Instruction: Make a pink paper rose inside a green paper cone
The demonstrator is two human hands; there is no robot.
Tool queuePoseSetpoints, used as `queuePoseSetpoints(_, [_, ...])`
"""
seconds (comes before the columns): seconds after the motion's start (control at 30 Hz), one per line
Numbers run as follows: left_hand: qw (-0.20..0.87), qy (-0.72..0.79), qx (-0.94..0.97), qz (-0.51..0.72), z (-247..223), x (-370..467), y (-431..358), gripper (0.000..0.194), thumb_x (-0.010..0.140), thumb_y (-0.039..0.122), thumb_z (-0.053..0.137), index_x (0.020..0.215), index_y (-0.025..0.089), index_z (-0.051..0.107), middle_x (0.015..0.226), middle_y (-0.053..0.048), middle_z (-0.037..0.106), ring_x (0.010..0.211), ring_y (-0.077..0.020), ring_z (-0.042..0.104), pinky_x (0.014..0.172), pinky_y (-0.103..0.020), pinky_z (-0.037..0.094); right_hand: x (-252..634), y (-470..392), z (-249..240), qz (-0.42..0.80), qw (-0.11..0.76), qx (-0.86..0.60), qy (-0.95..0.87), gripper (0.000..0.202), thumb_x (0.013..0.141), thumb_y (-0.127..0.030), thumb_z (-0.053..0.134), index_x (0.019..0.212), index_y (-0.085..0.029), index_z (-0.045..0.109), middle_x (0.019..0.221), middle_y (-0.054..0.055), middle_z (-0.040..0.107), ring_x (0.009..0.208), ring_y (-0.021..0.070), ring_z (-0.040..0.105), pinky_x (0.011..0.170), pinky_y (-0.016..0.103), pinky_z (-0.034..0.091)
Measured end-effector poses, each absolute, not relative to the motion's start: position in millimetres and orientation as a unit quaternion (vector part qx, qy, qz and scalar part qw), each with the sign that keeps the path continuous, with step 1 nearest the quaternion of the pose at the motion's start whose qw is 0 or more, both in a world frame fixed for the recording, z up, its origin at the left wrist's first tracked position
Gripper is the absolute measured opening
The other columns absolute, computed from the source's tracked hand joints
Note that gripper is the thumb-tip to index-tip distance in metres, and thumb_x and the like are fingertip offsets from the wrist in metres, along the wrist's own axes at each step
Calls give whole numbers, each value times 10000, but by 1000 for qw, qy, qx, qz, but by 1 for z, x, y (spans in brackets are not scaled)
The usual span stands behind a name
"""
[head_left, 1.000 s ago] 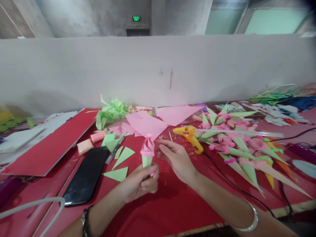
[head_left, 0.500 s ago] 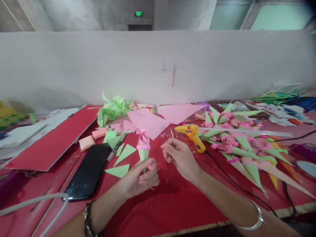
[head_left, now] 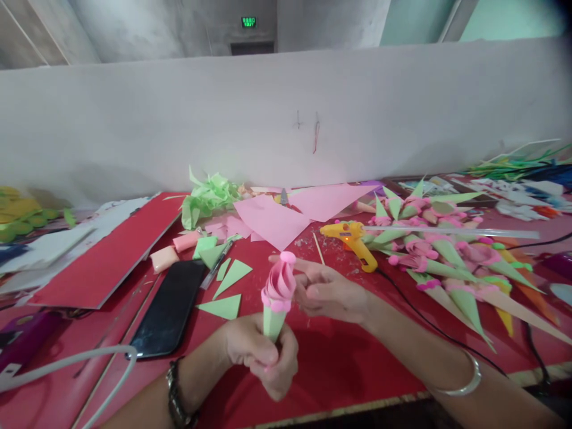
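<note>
My left hand (head_left: pixel 266 351) is closed around the green lower part of a paper ice cream cone (head_left: pixel 277 292). The cone stands nearly upright, with twisted pink paper strips, a ring of pink balls at its rim and a pink ball on top. Just to its right is my right hand (head_left: pixel 333 292), its index finger stretched out behind the pink top and its other fingers loosely bent. I see nothing held in it; whether it touches the cone I cannot tell. Beyond this hand lie a thin wooden stick (head_left: pixel 319 248) and a yellow glue gun (head_left: pixel 351 238) with a clear glue stick.
Many finished paper cones (head_left: pixel 447 256) are heaped on the right, near the glue gun's black cable (head_left: pixel 415 316). To the left lie green paper triangles (head_left: pixel 235 277), a pen (head_left: pixel 217 265) and a black phone (head_left: pixel 170 307). Pink paper sheets (head_left: pixel 272 217) lie at the back.
My left hand has raised the cone closer to the camera and slightly right. My right hand has turned, its index finger now extended behind the cone's top. The view has shifted slightly.
</note>
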State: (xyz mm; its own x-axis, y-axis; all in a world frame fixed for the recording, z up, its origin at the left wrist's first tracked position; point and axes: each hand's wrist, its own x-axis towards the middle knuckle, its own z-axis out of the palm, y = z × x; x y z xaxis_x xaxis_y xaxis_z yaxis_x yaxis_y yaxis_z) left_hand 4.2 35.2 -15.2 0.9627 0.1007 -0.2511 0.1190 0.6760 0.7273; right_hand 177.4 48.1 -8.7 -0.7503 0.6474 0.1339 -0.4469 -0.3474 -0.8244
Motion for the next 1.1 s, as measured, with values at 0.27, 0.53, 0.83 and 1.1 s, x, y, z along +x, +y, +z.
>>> queuePoseSetpoints(0.27, [863,178,469,-62,-7,1,40,360,521,467,693,567,130,575,400,-4,482,294,-64,324,321,-233,129,177,43,-9,801,325,-95,-495,313,670,-268,640,964,-187,571,597,-54,446,454,29,303,433,181,227])
queuePoseSetpoints(0.53, [787,336,480,195,-23,21,36,236,683,323,616,680,135,474,499,54,426,423,-33,337,418,-175,229,172,49,-8,721,433,-239,-485,229,685,-209,616,908,-199,566,541,-80,406,437,29,316,420,173,240])
queuePoseSetpoints(0.83, [871,279,326,237,-19,19,39,234,735,285,580,688,157,391,471,97,267,404,-18,169,404,-155,139,169,54,-12,597,570,-342,-449,122,658,-213,633,770,-183,596,659,-42,534,570,51,468,578,196,395])
queuePoseSetpoints(1.1, [891,259,292,233,-23,21,36,183,754,250,557,735,156,401,482,90,298,395,-14,210,402,-141,142,166,45,-7,504,537,-360,-572,126,726,-227,560,814,-208,649,719,1,630,591,97,554,555,236,462])
